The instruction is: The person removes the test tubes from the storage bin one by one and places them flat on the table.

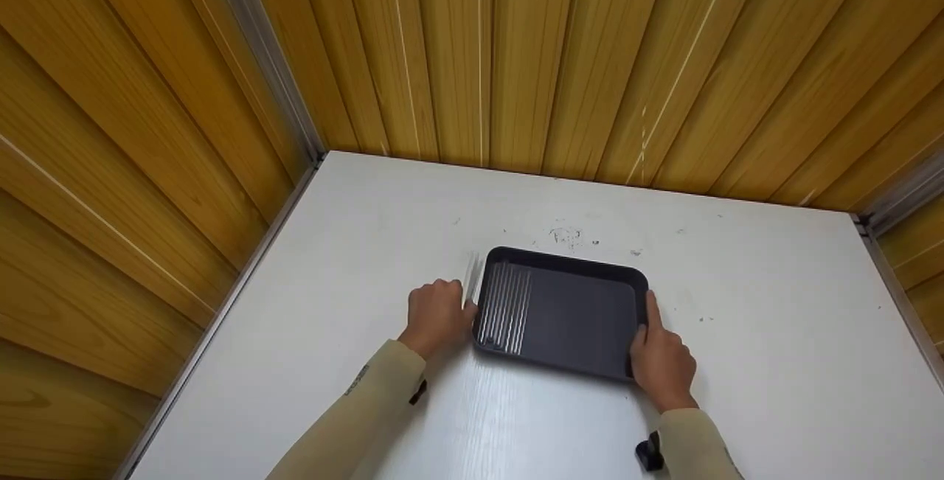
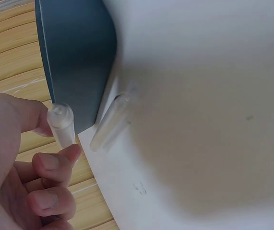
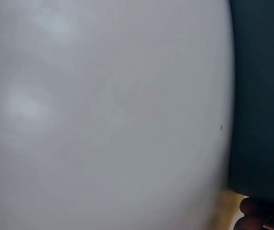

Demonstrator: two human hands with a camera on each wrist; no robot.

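Observation:
A dark grey rectangular tray [image 1: 582,310] sits on the white table. Several clear test tubes [image 1: 505,307] lie side by side in its left part. At the tray's left edge, my left hand [image 1: 437,314] pinches a clear test tube [image 2: 62,125] between thumb and fingers, its rounded end showing in the left wrist view. Another clear tube [image 2: 109,123] lies on the table beside the tray's outer wall. My right hand [image 1: 665,366] grips the tray's right side, its index finger stretched along the rim. Only some fingertips [image 3: 252,208] show in the right wrist view.
The white table [image 1: 369,244] bears dark scuff marks [image 1: 566,237] behind the tray. Wood-patterned panels [image 1: 516,60] stand along its back and sides, with metal corner posts [image 1: 265,52]. A small black object [image 1: 649,454] is by the right sleeve.

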